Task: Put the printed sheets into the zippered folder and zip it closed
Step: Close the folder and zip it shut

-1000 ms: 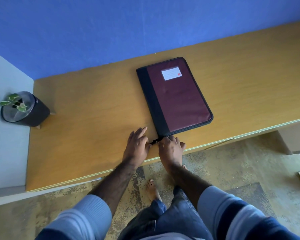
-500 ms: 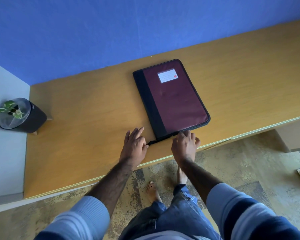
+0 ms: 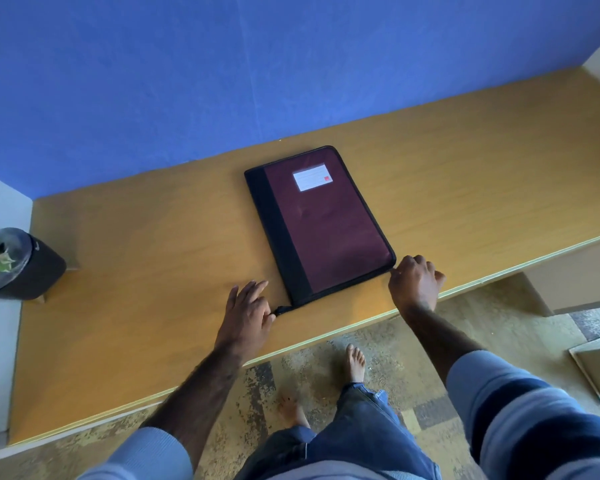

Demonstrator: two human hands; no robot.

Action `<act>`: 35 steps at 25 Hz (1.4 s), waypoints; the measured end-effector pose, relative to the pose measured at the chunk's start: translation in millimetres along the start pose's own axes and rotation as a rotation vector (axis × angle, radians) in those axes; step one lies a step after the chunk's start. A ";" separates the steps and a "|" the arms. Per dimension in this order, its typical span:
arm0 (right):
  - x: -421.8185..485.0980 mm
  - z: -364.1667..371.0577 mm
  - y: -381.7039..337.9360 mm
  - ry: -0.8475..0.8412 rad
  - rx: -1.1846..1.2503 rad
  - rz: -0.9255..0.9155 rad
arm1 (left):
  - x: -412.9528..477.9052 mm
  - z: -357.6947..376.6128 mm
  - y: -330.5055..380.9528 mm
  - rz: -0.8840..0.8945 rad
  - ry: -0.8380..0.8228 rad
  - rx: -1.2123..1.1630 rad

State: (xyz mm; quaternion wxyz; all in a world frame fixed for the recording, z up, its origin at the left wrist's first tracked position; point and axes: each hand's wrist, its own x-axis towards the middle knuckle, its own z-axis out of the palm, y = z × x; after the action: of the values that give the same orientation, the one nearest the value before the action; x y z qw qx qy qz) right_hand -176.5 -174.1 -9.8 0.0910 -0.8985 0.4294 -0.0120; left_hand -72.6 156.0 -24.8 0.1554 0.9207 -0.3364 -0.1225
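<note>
The zippered folder (image 3: 329,230), maroon with a black spine and a white label, lies closed on the wooden table (image 3: 146,258), its short edge towards me. My left hand (image 3: 248,317) rests on the table by the near left corner, thumb and fingers pinching the black zipper end tab (image 3: 282,310). My right hand (image 3: 414,284) is at the near right corner, its fingers bunched against the zipper track; the pull itself is hidden under them. No printed sheets are in view.
A potted plant (image 3: 18,268) in a dark pot stands at the table's left end. A blue wall backs the table. The table's front edge (image 3: 326,337) runs just under my wrists. A flat board (image 3: 596,368) lies on the floor at right.
My right hand has slid from the near left corner along the folder's near edge to the near right corner. The left hand has stayed at the end tab.
</note>
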 end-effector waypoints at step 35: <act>125.6 -5.8 48.1 -0.304 0.175 -0.710 | 166.3 99.5 218.4 -0.038 -0.020 0.347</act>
State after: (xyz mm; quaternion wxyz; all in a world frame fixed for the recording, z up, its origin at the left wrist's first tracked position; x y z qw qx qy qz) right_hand -134.9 -301.7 -19.5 0.2198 -0.9715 0.0710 0.0539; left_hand -108.7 -132.0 -56.2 -0.0115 0.9386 -0.3367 -0.0744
